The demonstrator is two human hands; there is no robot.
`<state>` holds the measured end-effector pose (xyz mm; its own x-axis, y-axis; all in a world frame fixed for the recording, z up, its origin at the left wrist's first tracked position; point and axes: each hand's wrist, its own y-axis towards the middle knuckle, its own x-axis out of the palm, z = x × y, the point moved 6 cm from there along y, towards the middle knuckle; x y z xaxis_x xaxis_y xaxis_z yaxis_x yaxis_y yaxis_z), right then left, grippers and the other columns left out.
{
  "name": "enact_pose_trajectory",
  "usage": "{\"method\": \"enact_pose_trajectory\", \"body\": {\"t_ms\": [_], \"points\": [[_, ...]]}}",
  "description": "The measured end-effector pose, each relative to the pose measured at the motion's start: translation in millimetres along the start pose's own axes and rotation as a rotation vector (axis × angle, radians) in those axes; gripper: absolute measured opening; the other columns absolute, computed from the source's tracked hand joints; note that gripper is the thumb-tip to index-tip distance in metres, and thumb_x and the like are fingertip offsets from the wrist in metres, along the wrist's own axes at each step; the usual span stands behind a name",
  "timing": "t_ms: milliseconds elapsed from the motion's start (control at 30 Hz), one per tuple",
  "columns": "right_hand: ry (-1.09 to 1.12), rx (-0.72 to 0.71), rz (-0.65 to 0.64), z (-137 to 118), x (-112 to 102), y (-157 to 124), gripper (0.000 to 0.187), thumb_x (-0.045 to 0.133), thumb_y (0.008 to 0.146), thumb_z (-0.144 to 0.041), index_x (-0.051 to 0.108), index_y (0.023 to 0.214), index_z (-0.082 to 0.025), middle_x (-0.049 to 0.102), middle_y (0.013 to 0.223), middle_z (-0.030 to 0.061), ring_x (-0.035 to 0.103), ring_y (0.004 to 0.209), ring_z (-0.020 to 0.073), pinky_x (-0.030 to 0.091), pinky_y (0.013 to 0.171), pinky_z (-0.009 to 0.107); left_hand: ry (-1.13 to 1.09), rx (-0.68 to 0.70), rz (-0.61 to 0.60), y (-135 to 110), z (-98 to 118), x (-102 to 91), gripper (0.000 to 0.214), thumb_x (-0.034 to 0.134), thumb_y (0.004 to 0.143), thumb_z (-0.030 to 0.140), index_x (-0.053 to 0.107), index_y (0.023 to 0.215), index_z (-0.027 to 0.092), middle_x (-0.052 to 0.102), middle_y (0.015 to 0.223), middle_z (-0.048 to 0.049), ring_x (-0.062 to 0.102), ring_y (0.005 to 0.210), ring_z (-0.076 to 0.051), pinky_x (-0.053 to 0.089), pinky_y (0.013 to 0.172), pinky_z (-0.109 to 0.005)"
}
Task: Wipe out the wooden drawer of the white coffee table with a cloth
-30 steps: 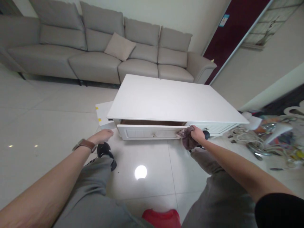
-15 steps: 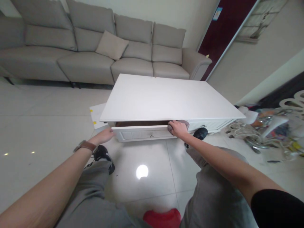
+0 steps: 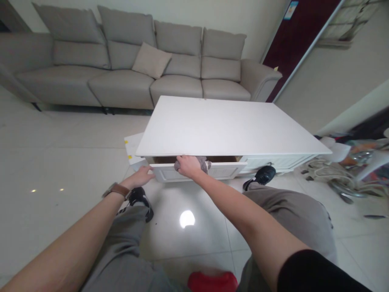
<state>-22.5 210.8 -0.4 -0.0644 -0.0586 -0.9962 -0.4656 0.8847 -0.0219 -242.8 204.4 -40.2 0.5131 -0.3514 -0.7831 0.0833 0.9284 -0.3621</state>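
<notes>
A low white coffee table (image 3: 225, 125) stands in front of me with its left drawer (image 3: 225, 170) pulled partly out. My right hand (image 3: 187, 166) is closed on a grey-brown cloth (image 3: 203, 164) and presses it on the top edge of the drawer front. My left hand (image 3: 141, 177), a brown-strapped watch on its wrist, rests against the drawer's left end with the fingers curled. The drawer's inside is hidden under the tabletop.
A grey sectional sofa (image 3: 127, 69) with a cushion lines the far wall. A white board (image 3: 132, 148) with yellow tape lies on the floor left of the table. Cables and clutter (image 3: 349, 170) spread at the right. My black shoes (image 3: 263, 176) rest on glossy tiles.
My right hand has slid the cloth leftward along the drawer's top edge, from its right corner to near the middle-left. My left hand has moved up against the drawer's left end.
</notes>
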Motion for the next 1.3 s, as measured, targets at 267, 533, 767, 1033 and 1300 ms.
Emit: {"method": "enact_pose_trajectory", "body": {"t_ms": [267,533,767,1033,1300], "points": [[0.018,0.039,0.027,5,-3,-4,0.033,0.058,0.088,-0.031,0.062,0.118,-0.018,0.071,0.120,0.0125,0.066,0.109,0.0275,0.052,0.088,0.036,-0.051,0.042,-0.039,1,-8,5.4,0.058,0.058,0.073,0.048,0.066,0.122,0.017,0.052,0.141,-0.0158,0.069,0.103,-0.026,0.059,0.091,-0.037],[0.023,0.019,0.079,18,0,-13,0.031,0.059,0.086,-0.032,0.064,0.115,-0.021,0.073,0.116,0.0097,0.067,0.104,0.0268,0.050,0.082,0.035,-0.119,0.088,-0.010,3,-15,4.3,0.054,0.059,0.065,0.052,0.069,0.106,0.017,0.056,0.133,-0.0153,0.073,0.091,-0.027,0.061,0.084,-0.040],[-0.007,0.103,0.075,74,1,-44,0.033,0.059,0.083,-0.031,0.066,0.114,-0.022,0.073,0.115,0.0096,0.067,0.104,0.0271,0.047,0.081,0.034,-0.240,0.067,-0.099,6,-16,6.9,0.054,0.064,0.062,0.066,0.067,0.085,0.017,0.062,0.127,-0.0163,0.073,0.096,-0.031,0.063,0.079,-0.039],[-0.112,0.299,0.070,181,-5,-107,0.036,0.061,0.079,-0.029,0.069,0.114,-0.022,0.075,0.115,0.0095,0.067,0.103,0.0270,0.044,0.080,0.032,-0.265,0.081,-0.120,-2,-11,5.1,0.056,0.064,0.062,0.066,0.067,0.090,0.018,0.067,0.123,-0.0159,0.072,0.103,-0.032,0.063,0.080,-0.037],[-0.177,0.461,0.033,216,-8,-130,0.033,0.058,0.083,-0.029,0.071,0.112,-0.022,0.076,0.112,0.0113,0.069,0.098,0.0269,0.045,0.080,0.032,-0.194,0.036,-0.137,-9,-10,1.6,0.053,0.060,0.067,0.064,0.068,0.096,0.021,0.072,0.119,-0.0143,0.075,0.096,-0.033,0.061,0.079,-0.040]]}}
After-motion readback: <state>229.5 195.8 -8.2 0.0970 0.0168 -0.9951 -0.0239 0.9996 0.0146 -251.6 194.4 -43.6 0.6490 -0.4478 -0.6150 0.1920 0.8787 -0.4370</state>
